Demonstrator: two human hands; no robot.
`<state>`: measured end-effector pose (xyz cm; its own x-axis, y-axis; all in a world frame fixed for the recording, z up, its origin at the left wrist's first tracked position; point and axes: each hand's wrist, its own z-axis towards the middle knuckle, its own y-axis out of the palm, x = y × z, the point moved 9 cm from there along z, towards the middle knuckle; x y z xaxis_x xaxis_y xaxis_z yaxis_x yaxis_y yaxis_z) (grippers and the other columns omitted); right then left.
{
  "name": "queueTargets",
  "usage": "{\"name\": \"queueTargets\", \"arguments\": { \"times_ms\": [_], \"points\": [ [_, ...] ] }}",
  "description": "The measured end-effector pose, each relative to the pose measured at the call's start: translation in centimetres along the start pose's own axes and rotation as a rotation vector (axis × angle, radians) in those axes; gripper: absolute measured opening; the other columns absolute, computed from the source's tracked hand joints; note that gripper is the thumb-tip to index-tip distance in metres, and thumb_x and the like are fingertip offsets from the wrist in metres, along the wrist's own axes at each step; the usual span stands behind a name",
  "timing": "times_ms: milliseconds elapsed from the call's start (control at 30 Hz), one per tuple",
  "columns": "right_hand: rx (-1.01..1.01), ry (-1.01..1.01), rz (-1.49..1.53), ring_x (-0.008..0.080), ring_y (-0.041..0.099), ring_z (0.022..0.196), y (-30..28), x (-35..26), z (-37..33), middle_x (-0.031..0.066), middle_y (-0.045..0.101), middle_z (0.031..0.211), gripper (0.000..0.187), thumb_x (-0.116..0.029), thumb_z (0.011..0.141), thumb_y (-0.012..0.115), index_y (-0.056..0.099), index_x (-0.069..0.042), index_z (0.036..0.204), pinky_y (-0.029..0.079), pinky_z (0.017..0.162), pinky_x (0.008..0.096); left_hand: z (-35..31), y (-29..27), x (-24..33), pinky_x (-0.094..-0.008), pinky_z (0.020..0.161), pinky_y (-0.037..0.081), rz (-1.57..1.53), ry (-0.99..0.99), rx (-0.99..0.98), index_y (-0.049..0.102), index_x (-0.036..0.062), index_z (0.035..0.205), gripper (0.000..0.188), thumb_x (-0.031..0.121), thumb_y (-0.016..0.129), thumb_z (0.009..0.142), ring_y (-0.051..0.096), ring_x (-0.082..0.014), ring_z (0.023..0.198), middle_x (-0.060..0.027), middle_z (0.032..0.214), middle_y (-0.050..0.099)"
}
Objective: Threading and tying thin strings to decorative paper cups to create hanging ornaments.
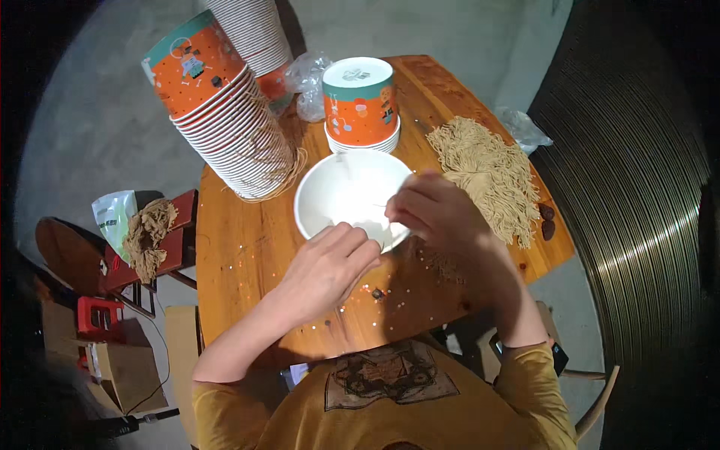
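On the left, a white and green plastic bag (112,217) sits by a tan clump of string (148,236) on a dark red wooden bench (180,259). Next, on the brown wooden table (240,289), a tall, leaning stack of orange and green paper tubs (199,71) is upside down. The tubs fit inside each other, maybe to save room, and loose tan strings (274,154) hang on their side.

The left hand (330,270) is curled at the near edge of a round, white-inside paper tub (330,191), probably to keep it steady. That tub is in front of the person, its wide mouth up, so both hands can get at it. Just behind it is a short, upside-down orange and green stack (361,112).

The right hand (435,210) has bent fingers at the tub's right side; I can't tell what they pinch. Farther right lies a big tan string pile (484,176), perhaps placed for easy reach.
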<state>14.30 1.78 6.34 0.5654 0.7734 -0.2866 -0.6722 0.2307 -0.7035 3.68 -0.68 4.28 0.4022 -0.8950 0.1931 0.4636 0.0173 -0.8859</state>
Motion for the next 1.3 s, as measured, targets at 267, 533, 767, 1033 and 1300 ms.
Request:
{"name": "queueTargets", "arguments": {
  "times_ms": [267,533,767,1033,1300],
  "points": [
    [-0.175,0.171,0.206,0.0298,0.057,0.076,4.8,1.6,2.0,0.0091,0.055,0.080,0.009,-0.014,0.088,0.059,0.055,-0.006,0.088,0.047,0.066,0.0376,-1.9,-0.8,-2.3,-0.0405,0.070,0.045,-0.209,-0.095,0.089,0.051,0.0022,0.094,0.011,0.009,0.057,0.086,0.054,-0.0315,0.079,-0.0121,0.086,0.050],
    [-0.126,0.208,0.274,0.0292,0.058,0.078,5.3,1.9,2.1,0.0093,0.055,0.083,0.007,-0.012,0.089,0.056,0.053,-0.005,0.091,0.047,0.069,0.0361,-1.3,-1.0,-3.6,-0.0415,0.069,0.048,-0.202,-0.292,0.230,0.055,-0.0010,0.097,0.011,0.004,0.054,0.087,0.059,-0.0348,0.082,-0.0147,0.092,0.056],
    [-0.092,0.237,0.212,0.0300,0.057,0.079,5.8,2.4,2.1,0.0093,0.055,0.082,0.007,-0.012,0.088,0.056,0.053,-0.006,0.088,0.046,0.069,0.0369,-1.3,-0.8,-3.4,-0.0407,0.066,0.047,-0.148,-0.265,0.237,0.056,-0.0018,0.091,0.008,0.001,0.056,0.083,0.057,-0.0332,0.076,-0.0143,0.084,0.055],
    [0.042,0.189,-0.075,0.0259,0.055,0.077,3.6,1.7,2.5,0.0050,0.057,0.077,0.010,-0.018,0.087,0.059,0.057,-0.009,0.082,0.040,0.073,0.0371,-2.2,-0.6,-1.9,-0.0376,0.074,0.041,-0.088,-0.052,0.170,0.052,0.0018,0.090,0.016,0.001,0.058,0.076,0.049,-0.0282,0.086,-0.0106,0.085,0.050],
    [0.300,0.686,0.900,0.0047,0.047,0.068,3.7,8.4,-1.0,-0.0007,0.056,0.074,0.015,-0.020,0.088,0.057,0.059,-0.006,0.091,0.036,0.064,0.0197,-1.9,-4.4,-5.0,-0.0376,0.076,0.040,-0.290,0.002,0.296,0.054,0.0033,0.096,0.016,0.004,0.052,0.080,0.050,-0.0277,0.081,-0.0109,0.084,0.051]
  ]
}}
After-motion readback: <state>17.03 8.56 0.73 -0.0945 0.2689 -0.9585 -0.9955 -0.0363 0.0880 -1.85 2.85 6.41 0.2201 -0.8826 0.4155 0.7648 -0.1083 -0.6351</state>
